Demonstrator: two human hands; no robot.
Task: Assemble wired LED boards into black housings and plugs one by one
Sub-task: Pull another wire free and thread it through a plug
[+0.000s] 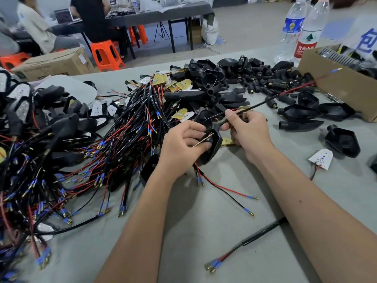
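Red-labelled bottle [305, 40] reads 农夫山泉; box [334, 78] shows 包.

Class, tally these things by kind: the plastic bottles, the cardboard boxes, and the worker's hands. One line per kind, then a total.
Plastic bottles: 2
Cardboard boxes: 2
Hands: 2 (left hand holds a black housing; right hand pinches a wire)
Total: 6

Both forearms reach fwd; left grip [183, 144] & right grip [247, 129] fingers curled, near-touching.
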